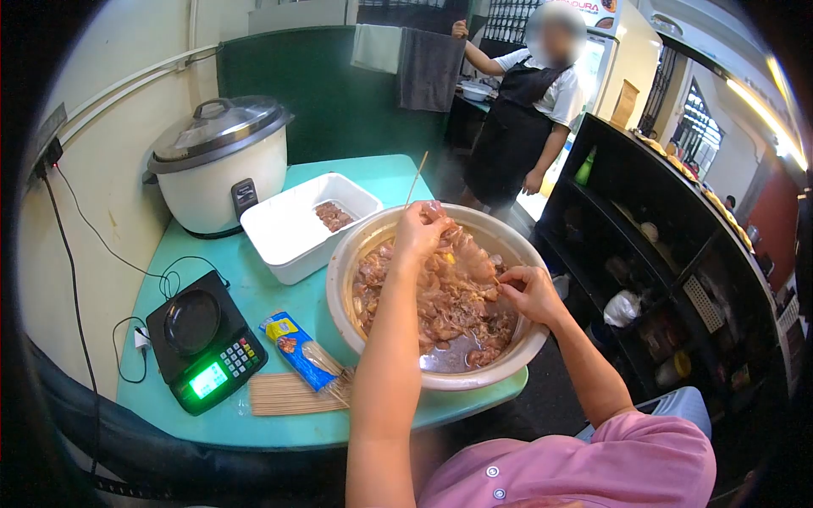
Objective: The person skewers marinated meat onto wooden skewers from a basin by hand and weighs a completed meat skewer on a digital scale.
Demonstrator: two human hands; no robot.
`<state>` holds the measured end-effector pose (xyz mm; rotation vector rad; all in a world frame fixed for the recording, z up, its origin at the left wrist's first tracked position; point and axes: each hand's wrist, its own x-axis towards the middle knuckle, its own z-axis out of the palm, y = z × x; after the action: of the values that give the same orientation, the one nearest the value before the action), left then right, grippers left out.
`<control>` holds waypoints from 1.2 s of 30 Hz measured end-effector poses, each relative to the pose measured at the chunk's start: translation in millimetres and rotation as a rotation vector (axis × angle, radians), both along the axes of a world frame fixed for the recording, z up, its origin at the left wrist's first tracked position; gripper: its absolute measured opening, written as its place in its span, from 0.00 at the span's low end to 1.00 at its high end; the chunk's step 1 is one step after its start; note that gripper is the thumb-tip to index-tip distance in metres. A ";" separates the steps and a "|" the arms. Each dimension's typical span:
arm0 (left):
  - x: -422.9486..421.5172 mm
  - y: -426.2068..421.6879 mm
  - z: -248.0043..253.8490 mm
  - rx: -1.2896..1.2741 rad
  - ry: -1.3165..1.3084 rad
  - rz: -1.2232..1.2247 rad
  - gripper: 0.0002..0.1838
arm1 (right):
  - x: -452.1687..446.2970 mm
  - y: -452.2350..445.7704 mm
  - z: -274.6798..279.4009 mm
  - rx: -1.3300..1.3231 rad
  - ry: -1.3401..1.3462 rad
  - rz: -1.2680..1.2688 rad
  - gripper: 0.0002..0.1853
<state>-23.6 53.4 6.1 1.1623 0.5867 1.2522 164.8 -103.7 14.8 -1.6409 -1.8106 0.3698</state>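
My left hand [421, 234] is closed with the fingertips pinching a piece of raw meat [434, 210] above the big beige basin [340, 288]. A thin wooden skewer [418, 175] sticks up just behind that hand; its lower end is hidden. On the basin's right side, my right hand [533, 292] pinches the end of what looks like another skewer [497, 278], touching a hanging strip of meat. Marinated meat [440, 305] fills much of the basin, with dark liquid [449, 360] near its front.
A white tub [284, 245] with a little meat stands behind the basin. Left are a rice cooker [224, 169] and a lit scale [203, 339]. Skewers [292, 395] lie beside a blue packet [301, 351]. A person in a black apron [517, 127] stands beyond; dark shelves [644, 229] flank the right.
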 end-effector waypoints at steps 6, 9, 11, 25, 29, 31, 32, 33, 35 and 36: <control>-5.0 -13.6 11.5 -0.003 0.084 0.033 0.10 | -0.3 -0.7 0.6 0.016 -0.017 0.003 0.09; 0.1 0.5 -0.7 0.044 0.067 0.073 0.07 | -3.5 -2.1 4.6 0.019 -0.036 0.003 0.09; 6.4 16.2 -13.8 0.050 0.047 0.137 0.07 | -1.8 -2.1 3.5 0.012 -0.034 0.009 0.08; 5.5 16.7 -15.1 0.128 0.100 0.226 0.12 | -2.4 -2.4 2.3 0.007 -0.037 -0.001 0.09; 1.3 2.9 -1.4 0.008 0.100 0.157 0.14 | -0.6 -0.9 -0.3 0.017 -0.070 0.003 0.09; 2.4 7.4 -5.4 0.074 0.151 0.172 0.10 | -0.4 -0.6 -0.4 0.021 -0.065 0.007 0.09; 3.0 9.3 -7.5 0.145 0.200 0.185 0.07 | -0.5 -0.7 -0.5 0.030 -0.063 0.008 0.09; 3.3 10.4 -9.0 0.146 0.204 0.185 0.07 | -1.2 -1.0 -1.4 0.030 -0.024 0.021 0.08; 3.4 13.2 -12.5 0.131 0.084 0.192 0.13 | -1.9 -0.9 1.0 0.018 -0.055 0.009 0.08; 1.9 11.5 -10.5 0.131 0.087 0.192 0.13 | -2.7 -1.4 2.4 0.002 -0.094 -0.004 0.07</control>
<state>-21.7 64.9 -4.5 1.2979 0.7033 1.4259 162.2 -105.1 17.2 -1.6858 -1.8757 0.2933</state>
